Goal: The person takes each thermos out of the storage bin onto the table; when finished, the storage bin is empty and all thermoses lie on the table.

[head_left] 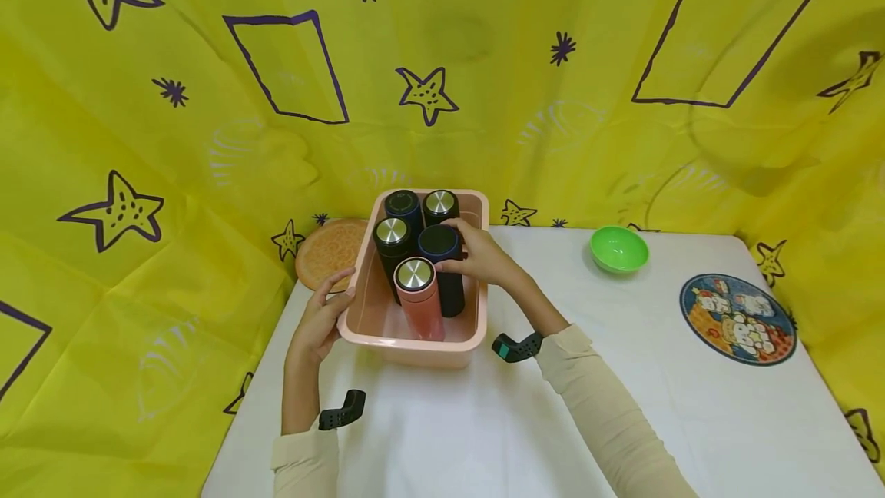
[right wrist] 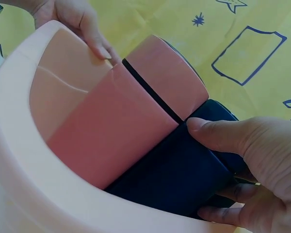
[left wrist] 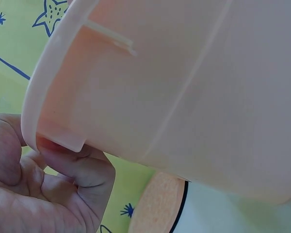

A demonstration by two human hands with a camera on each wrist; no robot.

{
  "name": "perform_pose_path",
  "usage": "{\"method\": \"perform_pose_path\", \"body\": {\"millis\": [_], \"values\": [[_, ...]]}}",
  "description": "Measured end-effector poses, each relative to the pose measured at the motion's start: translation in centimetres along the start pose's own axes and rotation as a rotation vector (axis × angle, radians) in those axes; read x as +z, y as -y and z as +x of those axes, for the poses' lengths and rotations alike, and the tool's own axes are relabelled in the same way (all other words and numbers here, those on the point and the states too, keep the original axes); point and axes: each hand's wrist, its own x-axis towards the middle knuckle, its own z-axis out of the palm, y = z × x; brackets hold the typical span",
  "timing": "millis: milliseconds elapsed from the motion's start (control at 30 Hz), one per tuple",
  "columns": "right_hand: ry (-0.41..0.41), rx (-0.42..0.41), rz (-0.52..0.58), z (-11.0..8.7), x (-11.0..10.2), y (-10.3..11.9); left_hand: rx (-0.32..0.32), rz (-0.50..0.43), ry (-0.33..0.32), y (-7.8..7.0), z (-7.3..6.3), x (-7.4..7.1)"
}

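Inside the pink basin (head_left: 425, 357): five bottles are standing close together; the blue-ringed bottle (head_left: 452, 294) is standing in its right half, with the pink bottle (head_left: 420, 304) just beside it toward the near rim and three dark bottles (head_left: 396, 250) toward the far and left walls.
Right hand (head_left: 487, 253): reaching over the basin's right rim and gripping the blue-ringed bottle near its top, thumb and fingers on opposite sides.
Left hand (head_left: 319, 323): pinching the basin's left rim, fingers curling round its edge.
Bottle step: the person seems to be placing or lifting the blue-ringed bottle while steadying the basin; which way it is going, I cannot tell.
Next move: probably calling for an upright bottle, clear of its neighbours, and a firm left hold.
Head view: showing all five lids, plus the orange disc (head_left: 330, 253) behind the basin's left side and the green bowl (head_left: 619, 250) and round mat (head_left: 738, 321) to its right; the wrist views are not showing those lid tops.
Left wrist view: revealing the basin's outer wall and the fingers tucking under its rim, which the head view is hiding.
Right wrist view: revealing the black band round the pink bottle and the right thumb pressing close to it.
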Motion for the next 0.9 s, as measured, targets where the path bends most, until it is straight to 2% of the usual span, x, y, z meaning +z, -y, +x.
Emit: {"method": "perform_pose_path", "body": {"millis": [233, 633, 900], "values": [[-0.041, -0.023, 0.014, 0.0, 0.0, -0.1, -0.005, 0.008, 0.0, 0.0, 0.1, 0.1], [-0.111, -0.013, 0.059, -0.5, 0.1, -0.5, -0.012, -0.002, 0.013, 0.0, 0.0, 0.3], [-0.138, -0.021, 0.043, -0.9, -0.8, 0.7, 0.005, 0.01, 0.012, 0.0, -0.2, 0.2]]}}
